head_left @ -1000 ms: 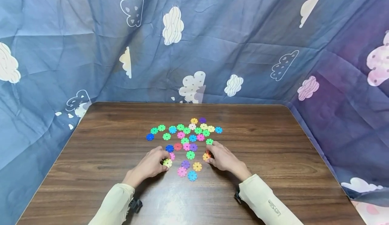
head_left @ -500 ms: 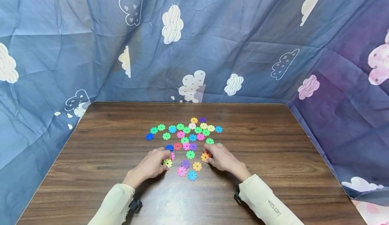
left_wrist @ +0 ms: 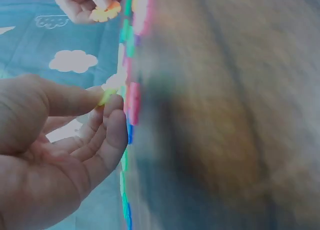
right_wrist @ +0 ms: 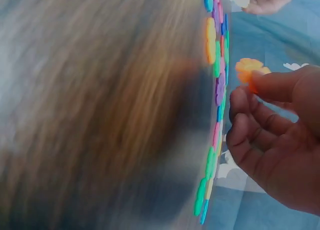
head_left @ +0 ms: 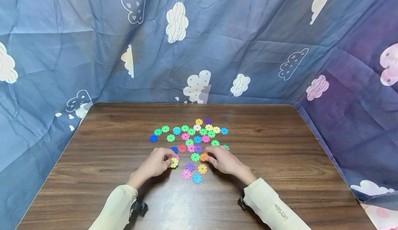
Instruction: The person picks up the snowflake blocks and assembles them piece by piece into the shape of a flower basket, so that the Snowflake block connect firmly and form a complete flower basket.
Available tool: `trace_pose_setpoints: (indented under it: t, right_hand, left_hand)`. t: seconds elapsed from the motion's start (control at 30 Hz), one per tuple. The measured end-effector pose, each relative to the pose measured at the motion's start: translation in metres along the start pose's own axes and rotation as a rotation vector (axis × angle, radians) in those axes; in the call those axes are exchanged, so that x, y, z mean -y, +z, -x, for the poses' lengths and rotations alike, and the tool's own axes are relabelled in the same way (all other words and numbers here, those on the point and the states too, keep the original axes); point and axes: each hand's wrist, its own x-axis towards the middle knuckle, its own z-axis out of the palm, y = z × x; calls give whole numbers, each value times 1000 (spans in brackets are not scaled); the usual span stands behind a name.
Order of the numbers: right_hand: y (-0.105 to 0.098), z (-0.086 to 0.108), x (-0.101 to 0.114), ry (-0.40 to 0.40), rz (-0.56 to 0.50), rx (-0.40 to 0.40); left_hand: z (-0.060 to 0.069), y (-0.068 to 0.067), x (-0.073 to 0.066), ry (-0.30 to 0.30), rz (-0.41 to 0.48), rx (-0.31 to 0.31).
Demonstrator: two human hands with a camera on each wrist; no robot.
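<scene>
My left hand (head_left: 156, 162) pinches a yellow notched plastic disc (head_left: 174, 162) between thumb and fingers; in the left wrist view the yellow disc (left_wrist: 107, 95) is held off the tabletop. My right hand (head_left: 226, 159) pinches an orange notched disc (head_left: 203, 157), also raised above the table in the right wrist view (right_wrist: 248, 70). The two discs face each other with a gap between them. Under the left fingers a pink disc (head_left: 178, 157) is partly hidden. Between the hands lie a green disc (head_left: 195, 157) and a purple disc (head_left: 190, 166).
Several more notched discs lie flat behind the hands, among them a red disc (head_left: 182, 148) and a dark blue disc (head_left: 153, 138). Closer in lie a light blue disc (head_left: 197, 178) and a pale orange disc (head_left: 202, 169). A cloud-patterned cloth (head_left: 236, 54) hangs behind the wooden table (head_left: 267, 126).
Both hands have lifted their discs off the table and moved inward, towards each other. The orange disc has shifted left and the yellow disc slightly right and up.
</scene>
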Motion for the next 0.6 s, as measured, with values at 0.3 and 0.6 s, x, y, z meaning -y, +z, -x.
trace_pose_setpoints:
  t: [0.3, 0.6]
  right_hand:
    - [4, 0, 18, -61, -142, -42]
    - [7, -2, 29, -73, -183, -54]
  left_hand:
    - [-10, -1, -7, -152, 550, 59]
    - [-16, 6, -16, -187, 718, 55]
